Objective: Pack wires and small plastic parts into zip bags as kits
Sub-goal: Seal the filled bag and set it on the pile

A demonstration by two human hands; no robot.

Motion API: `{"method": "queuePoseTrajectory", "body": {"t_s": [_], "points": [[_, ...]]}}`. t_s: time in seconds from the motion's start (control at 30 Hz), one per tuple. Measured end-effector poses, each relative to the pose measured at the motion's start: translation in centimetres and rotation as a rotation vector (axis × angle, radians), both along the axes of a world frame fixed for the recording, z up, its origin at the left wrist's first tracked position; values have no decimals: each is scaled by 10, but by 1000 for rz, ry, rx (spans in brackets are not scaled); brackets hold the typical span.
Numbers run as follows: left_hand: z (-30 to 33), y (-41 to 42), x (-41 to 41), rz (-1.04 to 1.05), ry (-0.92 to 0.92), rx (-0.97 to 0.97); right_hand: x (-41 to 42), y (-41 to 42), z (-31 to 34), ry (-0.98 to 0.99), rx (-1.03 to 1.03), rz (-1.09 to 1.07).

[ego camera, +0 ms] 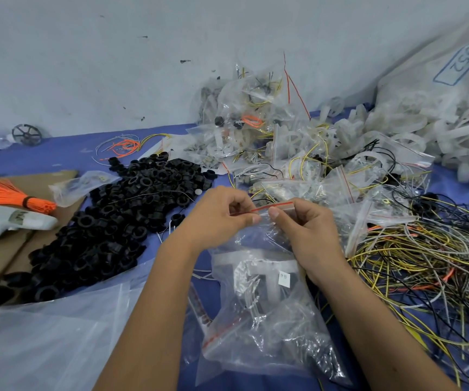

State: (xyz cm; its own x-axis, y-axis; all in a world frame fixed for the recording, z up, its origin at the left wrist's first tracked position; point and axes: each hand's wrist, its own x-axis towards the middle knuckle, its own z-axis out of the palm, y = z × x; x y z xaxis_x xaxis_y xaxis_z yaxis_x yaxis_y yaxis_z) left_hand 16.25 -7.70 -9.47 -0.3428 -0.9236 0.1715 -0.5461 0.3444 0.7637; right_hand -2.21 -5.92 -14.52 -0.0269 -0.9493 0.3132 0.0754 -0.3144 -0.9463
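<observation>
Both hands hold one small clear zip bag (261,238) up at the middle of the view. My left hand (222,215) pinches the left end of its red seal strip (272,207). My right hand (301,224) pinches the right end of that strip, thumb on the near side. The bag hangs down between my wrists. What it holds is hard to make out through the plastic. Under my forearms lie more clear zip bags (267,328), one with a white plastic part and a small label.
A heap of black plastic rings (120,215) lies left, partly on cardboard (10,249). Tangled yellow, black and white wires (425,255) spread right. Filled zip bags (270,142) pile behind. White plastic parts (425,128) and a sack stand far right; an orange wire bundle (10,196) far left.
</observation>
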Motion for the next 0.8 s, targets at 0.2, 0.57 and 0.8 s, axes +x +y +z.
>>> {"method": "queuePoseTrajectory", "body": {"t_s": [0.2, 0.57, 0.8], "points": [[0, -3, 0, -9, 32, -16, 0, 2, 1, -29, 45, 76], [0, 0, 0, -41, 28, -14, -1, 2, -1, 0, 68, 69], [0, -1, 4, 23, 9, -55, -1, -3, -6, -109, 80, -64]]}}
